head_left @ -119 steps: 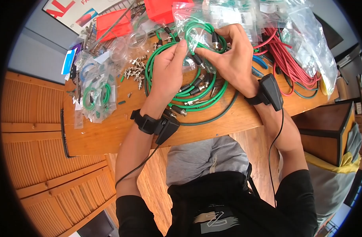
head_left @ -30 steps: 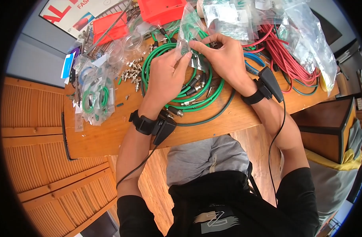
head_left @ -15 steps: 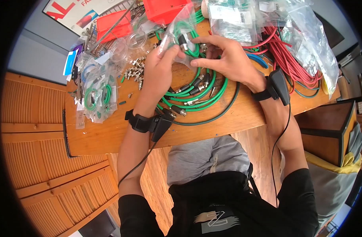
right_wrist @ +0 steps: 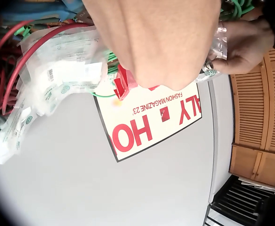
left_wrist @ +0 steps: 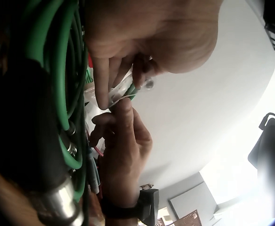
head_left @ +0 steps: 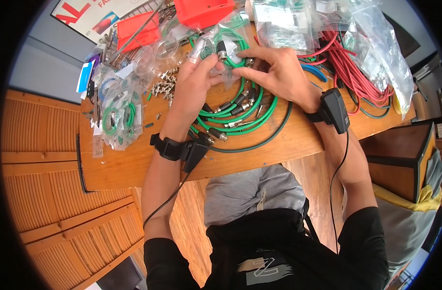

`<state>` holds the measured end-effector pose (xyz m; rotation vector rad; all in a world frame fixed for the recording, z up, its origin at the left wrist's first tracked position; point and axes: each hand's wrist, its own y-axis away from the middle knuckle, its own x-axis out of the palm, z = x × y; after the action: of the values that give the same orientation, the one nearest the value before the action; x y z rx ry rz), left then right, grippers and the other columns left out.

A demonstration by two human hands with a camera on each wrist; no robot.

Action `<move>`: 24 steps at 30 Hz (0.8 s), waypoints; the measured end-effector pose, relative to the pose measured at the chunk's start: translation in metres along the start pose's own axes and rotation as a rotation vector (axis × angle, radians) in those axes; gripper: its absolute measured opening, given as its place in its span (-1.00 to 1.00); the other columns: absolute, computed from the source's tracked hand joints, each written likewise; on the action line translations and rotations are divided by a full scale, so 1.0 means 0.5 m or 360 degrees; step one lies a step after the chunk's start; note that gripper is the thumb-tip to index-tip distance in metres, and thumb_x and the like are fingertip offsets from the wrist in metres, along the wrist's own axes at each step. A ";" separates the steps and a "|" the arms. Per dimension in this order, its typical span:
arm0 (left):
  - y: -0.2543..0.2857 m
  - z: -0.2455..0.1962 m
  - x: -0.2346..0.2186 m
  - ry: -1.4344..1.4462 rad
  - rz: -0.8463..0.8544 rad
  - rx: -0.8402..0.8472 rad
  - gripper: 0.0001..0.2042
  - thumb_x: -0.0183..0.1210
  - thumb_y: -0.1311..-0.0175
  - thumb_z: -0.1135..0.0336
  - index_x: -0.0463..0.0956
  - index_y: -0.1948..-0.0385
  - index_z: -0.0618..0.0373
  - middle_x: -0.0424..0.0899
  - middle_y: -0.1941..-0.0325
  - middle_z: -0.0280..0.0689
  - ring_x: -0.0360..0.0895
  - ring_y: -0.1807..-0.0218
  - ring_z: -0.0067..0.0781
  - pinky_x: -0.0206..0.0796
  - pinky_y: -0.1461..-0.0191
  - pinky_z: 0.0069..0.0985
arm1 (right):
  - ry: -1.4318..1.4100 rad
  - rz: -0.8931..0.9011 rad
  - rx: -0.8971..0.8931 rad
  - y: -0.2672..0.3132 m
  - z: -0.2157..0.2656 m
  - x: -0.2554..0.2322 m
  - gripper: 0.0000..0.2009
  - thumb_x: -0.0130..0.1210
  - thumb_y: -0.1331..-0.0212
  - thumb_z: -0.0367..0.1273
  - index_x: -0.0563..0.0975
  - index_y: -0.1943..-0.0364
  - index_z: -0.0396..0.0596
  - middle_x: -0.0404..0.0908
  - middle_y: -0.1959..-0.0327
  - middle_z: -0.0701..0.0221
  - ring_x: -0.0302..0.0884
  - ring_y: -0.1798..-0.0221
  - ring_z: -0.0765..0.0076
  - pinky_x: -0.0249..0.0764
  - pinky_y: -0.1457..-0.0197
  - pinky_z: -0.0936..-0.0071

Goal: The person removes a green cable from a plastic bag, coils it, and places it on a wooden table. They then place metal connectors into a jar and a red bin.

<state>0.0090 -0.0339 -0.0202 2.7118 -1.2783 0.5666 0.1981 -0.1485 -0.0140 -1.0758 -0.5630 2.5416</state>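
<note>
In the right wrist view the right hand fills the top, blurred, hiding its own grip. The magazine is cut by the head view's upper left edge. Left wrist view: green cables blur at the left; the bag barely shows.

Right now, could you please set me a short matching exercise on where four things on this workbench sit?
Things:
1. bagged green cable
2. red cable bundle
3. loose metal connectors
4. green cable coil

Places:
A. far right of the bench
B. pinched by left hand and right hand
C. flat on the wood under the wrists
D. just left of the left hand

Pairs: 1-B, 2-A, 3-D, 4-C
</note>
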 end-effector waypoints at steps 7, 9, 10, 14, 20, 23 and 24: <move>0.007 -0.010 0.012 -0.0504 -0.0023 0.0051 -0.82 0.09 -0.49 0.33 0.56 0.09 0.24 0.63 0.16 -0.36 0.60 0.06 -0.54 0.50 -0.18 -0.36 | 0.0048 -0.0049 -0.0002 0.000 -0.005 0.002 -0.71 0.38 -0.16 -0.20 0.73 0.19 -0.13 0.64 0.62 0.17 0.66 0.60 0.24 0.55 0.48 0.38; 0.002 -0.010 -0.009 -0.0712 0.0022 0.0017 -0.80 0.11 -0.49 0.31 0.59 0.09 0.26 0.66 0.15 -0.35 0.59 0.07 -0.56 0.48 -0.17 -0.43 | 0.0058 -0.0045 0.0031 -0.001 -0.002 0.001 -0.72 0.38 -0.16 -0.20 0.75 0.23 -0.13 0.63 0.65 0.18 0.64 0.62 0.24 0.54 0.50 0.38; 0.000 -0.009 -0.009 -0.0667 0.0002 0.0050 -0.79 0.11 -0.47 0.31 0.61 0.14 0.28 0.67 0.19 -0.36 0.59 0.10 -0.58 0.46 -0.09 -0.48 | 0.0067 -0.0064 0.0028 -0.001 -0.002 0.002 -0.72 0.38 -0.16 -0.19 0.75 0.24 -0.12 0.62 0.67 0.18 0.64 0.63 0.24 0.54 0.51 0.37; 0.001 -0.008 0.000 -0.0673 -0.0081 0.0089 -0.76 0.13 -0.45 0.31 0.64 0.29 0.33 0.69 0.29 -0.36 0.58 0.20 -0.61 0.43 0.04 -0.57 | 0.0109 -0.0103 0.0035 0.001 -0.010 0.020 -0.72 0.38 -0.15 -0.17 0.75 0.31 -0.12 0.59 0.70 0.18 0.63 0.64 0.19 0.53 0.52 0.36; -0.001 -0.008 0.004 -0.0712 -0.0073 0.0019 -0.78 0.13 -0.46 0.30 0.61 0.21 0.32 0.69 0.20 -0.30 0.63 0.11 -0.54 0.49 -0.12 -0.45 | 0.0145 -0.0115 0.0046 0.004 -0.007 0.026 -0.75 0.38 -0.16 -0.22 0.71 0.39 -0.16 0.60 0.70 0.24 0.61 0.64 0.35 0.50 0.53 0.45; -0.004 0.004 0.007 -0.0387 -0.0080 0.0022 -0.77 0.15 -0.46 0.29 0.61 0.23 0.32 0.70 0.17 -0.25 0.65 0.10 -0.50 0.51 -0.09 -0.46 | 0.0120 -0.0152 0.0031 0.002 -0.005 0.030 -0.73 0.37 -0.15 -0.21 0.69 0.43 -0.17 0.57 0.72 0.22 0.60 0.65 0.23 0.50 0.54 0.37; -0.005 0.009 0.015 -0.0205 -0.0092 0.0028 -0.77 0.16 -0.45 0.28 0.61 0.27 0.33 0.70 0.18 -0.23 0.66 0.12 -0.48 0.51 -0.04 -0.49 | 0.0102 -0.0174 0.0021 0.001 -0.005 0.031 -0.71 0.37 -0.15 -0.19 0.68 0.45 -0.17 0.54 0.74 0.19 0.60 0.66 0.12 0.50 0.54 0.30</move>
<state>0.0167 -0.0388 -0.0212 2.8310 -1.2230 0.4053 0.1895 -0.1417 -0.0255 -1.0873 -0.5711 2.4048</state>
